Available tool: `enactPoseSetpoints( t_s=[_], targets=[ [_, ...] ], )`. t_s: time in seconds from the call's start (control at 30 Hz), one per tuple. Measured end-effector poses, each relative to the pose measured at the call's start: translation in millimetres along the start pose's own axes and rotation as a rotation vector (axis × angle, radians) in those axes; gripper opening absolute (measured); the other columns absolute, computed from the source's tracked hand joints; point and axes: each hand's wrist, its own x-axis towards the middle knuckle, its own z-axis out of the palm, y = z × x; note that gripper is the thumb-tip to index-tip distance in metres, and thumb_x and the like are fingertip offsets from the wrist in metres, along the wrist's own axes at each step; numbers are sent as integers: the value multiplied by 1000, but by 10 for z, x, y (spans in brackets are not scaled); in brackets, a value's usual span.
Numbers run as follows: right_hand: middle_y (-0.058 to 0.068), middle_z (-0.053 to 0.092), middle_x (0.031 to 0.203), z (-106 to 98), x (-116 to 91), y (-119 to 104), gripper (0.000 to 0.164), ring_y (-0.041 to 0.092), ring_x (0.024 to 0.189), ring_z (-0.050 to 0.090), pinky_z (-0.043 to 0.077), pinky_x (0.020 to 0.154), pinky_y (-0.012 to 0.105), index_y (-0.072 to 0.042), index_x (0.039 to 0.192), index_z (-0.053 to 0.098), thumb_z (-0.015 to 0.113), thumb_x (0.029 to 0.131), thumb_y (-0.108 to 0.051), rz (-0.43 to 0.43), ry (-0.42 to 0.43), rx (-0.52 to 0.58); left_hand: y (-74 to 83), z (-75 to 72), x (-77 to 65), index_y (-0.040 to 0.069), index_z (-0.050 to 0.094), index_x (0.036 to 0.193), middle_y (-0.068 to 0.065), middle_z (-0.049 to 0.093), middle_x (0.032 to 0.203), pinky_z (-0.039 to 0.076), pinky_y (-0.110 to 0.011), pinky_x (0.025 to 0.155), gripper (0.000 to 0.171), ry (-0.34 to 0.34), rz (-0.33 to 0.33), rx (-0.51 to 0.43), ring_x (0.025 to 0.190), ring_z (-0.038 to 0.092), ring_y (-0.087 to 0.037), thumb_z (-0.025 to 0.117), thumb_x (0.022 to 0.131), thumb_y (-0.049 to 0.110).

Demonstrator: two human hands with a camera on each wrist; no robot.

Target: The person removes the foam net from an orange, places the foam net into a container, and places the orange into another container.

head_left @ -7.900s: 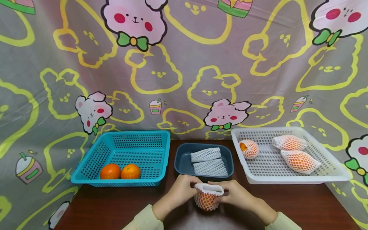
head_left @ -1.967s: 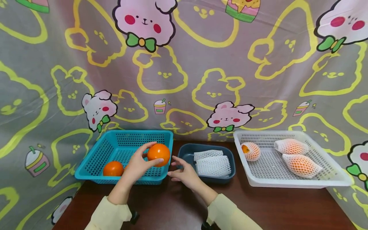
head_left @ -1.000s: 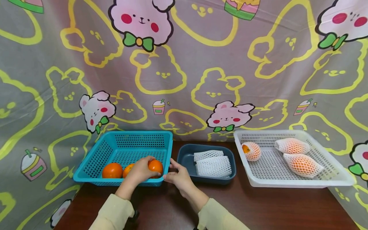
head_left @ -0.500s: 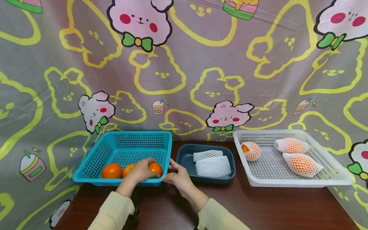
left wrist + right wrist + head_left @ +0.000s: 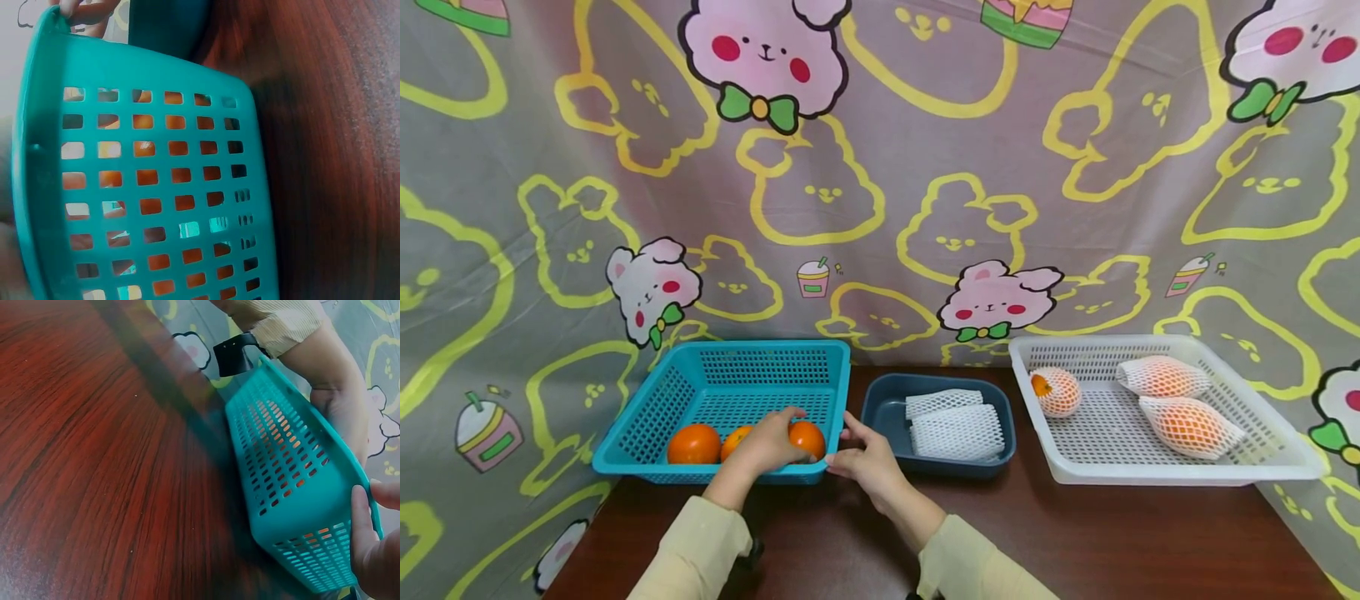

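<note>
In the head view, my left hand [image 5: 769, 443] reaches over the front rim of the teal basket [image 5: 775, 354]. Its fingers and thumb curve round a smooth, round orange fruit [image 5: 807, 439] in the basket's front right corner. Two more such fruits, a left fruit [image 5: 694, 444] and a partly covered middle fruit [image 5: 735, 442], sit beside it. My right hand [image 5: 868, 465] grips the basket's front right corner; in the right wrist view its thumb [image 5: 360, 515] lies against the outside of the rim. Through the basket wall [image 5: 156, 69], the left wrist view shows only patches of orange.
A dark blue tray [image 5: 880, 414] with white foam net sleeves [image 5: 957, 433] stands right of the teal basket. Farther right, a white basket [image 5: 1157, 477] holds a netted fruit [image 5: 1056, 393] and two others in longer nets [image 5: 1191, 427]. A patterned cloth hangs behind the brown table [image 5: 1120, 542].
Earlier, both hands held a netted fruit over the table. Later the left hand held a bare fruit above the teal basket, then lowered it inside. The right hand took the basket's corner.
</note>
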Motion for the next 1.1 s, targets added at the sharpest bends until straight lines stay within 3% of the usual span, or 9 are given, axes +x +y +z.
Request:
enactPoseSetpoints(
  t_s=[0.47, 0.7, 0.83, 1.1],
  targets=[
    [21, 47, 126, -35, 17, -44, 77, 16, 85, 69, 59, 84, 38, 4, 157, 32, 67, 89, 16, -6, -9, -50, 41, -58, -48, 2, 52, 145, -28, 54, 138, 50, -62, 94, 78, 39, 15, -32, 120, 55, -44, 89, 80, 22],
    [23, 49, 131, -73, -11, -60, 76, 19, 87, 70, 59, 83, 39, 5, 156, 33, 67, 89, 15, -8, -21, -78, 94, -99, -114, 4, 40, 154, -29, 50, 145, 49, -64, 95, 84, 83, 36, -99, 126, 53, -46, 85, 86, 21],
    [24, 50, 134, -135, -28, -75, 74, 25, 93, 72, 59, 84, 39, 5, 155, 35, 69, 90, 11, -45, -32, -154, 135, -115, -149, 6, 40, 155, -28, 51, 143, 50, -64, 94, 81, 111, 44, -112, 126, 53, -45, 83, 88, 21],
    [22, 56, 130, -325, -43, -175, 67, 25, 93, 72, 57, 83, 33, 0, 150, 49, 77, 90, -2, -167, 14, -469, 205, -82, -174, 7, 43, 154, -25, 54, 142, 51, -60, 93, 76, 144, 90, -108, 125, 55, -42, 81, 90, 27]
  ],
)
